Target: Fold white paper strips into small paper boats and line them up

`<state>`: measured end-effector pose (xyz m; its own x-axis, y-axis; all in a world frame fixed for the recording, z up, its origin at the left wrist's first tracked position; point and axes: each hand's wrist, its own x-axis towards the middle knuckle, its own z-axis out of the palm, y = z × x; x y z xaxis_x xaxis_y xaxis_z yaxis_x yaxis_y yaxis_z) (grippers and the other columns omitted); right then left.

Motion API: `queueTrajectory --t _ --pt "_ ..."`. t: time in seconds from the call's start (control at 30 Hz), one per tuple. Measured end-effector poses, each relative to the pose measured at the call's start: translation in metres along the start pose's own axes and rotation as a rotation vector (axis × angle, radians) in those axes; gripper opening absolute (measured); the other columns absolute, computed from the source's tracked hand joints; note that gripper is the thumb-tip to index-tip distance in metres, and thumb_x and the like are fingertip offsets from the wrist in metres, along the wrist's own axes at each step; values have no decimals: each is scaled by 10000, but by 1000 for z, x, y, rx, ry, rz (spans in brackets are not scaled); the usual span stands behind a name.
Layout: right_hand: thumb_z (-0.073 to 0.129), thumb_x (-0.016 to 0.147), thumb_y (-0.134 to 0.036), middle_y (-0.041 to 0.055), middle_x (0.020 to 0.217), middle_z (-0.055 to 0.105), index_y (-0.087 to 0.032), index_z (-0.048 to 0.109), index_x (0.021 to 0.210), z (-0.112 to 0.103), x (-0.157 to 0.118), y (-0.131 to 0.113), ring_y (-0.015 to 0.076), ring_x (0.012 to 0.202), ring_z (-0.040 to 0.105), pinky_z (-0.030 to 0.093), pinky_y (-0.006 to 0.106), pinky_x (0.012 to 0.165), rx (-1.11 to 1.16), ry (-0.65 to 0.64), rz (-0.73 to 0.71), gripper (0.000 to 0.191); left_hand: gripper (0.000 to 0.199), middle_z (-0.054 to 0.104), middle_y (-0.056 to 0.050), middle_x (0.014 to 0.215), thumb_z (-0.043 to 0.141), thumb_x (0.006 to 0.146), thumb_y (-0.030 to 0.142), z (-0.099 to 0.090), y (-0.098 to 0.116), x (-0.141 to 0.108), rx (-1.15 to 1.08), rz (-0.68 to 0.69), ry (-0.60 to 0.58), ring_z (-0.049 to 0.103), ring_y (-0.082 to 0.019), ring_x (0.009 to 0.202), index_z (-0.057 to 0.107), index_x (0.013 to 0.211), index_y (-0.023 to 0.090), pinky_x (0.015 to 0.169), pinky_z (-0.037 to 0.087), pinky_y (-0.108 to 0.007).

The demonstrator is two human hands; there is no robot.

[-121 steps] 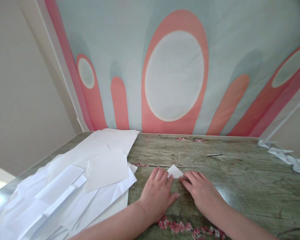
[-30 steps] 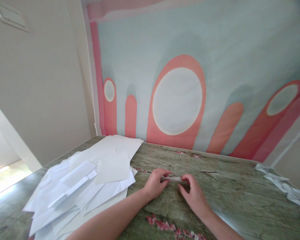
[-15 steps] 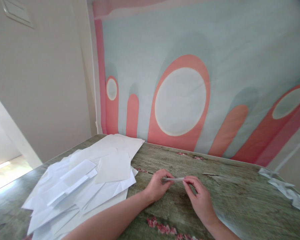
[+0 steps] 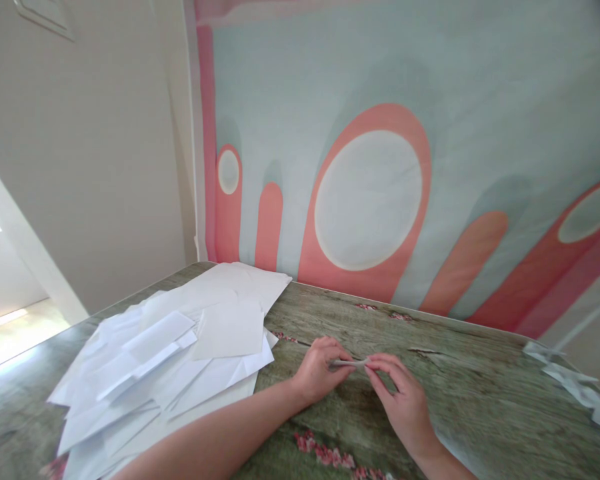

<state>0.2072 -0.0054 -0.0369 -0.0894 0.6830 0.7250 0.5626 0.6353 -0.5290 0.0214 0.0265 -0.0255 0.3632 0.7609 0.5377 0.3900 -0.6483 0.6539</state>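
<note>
A thin, narrow piece of folded white paper (image 4: 357,363) spans the gap between my hands, just above the wood-patterned table (image 4: 460,393). Its left end is pinched in my left hand (image 4: 323,370), with the fingers partly covering it. The fingertips and thumb of my right hand (image 4: 400,390) grip the right end. To the left of my left hand lies a spread pile of white sheets (image 4: 230,330), some of them folded.
Several crumpled or folded white paper pieces (image 4: 573,387) lie along the table's right edge. Behind the table hangs a pale green covering (image 4: 290,87) with pink shapes. A plain wall (image 4: 115,153) stands at the left.
The view has shifted slightly. My hands are a little closer together, and less of the paper strip shows between them. Both hands still grip it.
</note>
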Motion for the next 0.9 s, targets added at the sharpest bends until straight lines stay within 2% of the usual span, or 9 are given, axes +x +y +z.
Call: queueTrajectory --t 0.43,0.9 --pt "557 829 -224 64 918 615 -225 619 891 -1 -1 -4 206 884 589 485 376 812 -4 32 -23 88 93 635 -35 786 609 798 255 -4 9 0 20 39 -35 558 -172 786 691 832 225 784 393 -306" --pt "562 832 -240 58 930 613 -227 638 898 -1 0 -5 196 885 592 487 357 820 -22 27 -31 102 122 620 -28 780 604 803 238 -6 15 0 24 53 -39 550 -162 779 705 872 245 800 374 -309"
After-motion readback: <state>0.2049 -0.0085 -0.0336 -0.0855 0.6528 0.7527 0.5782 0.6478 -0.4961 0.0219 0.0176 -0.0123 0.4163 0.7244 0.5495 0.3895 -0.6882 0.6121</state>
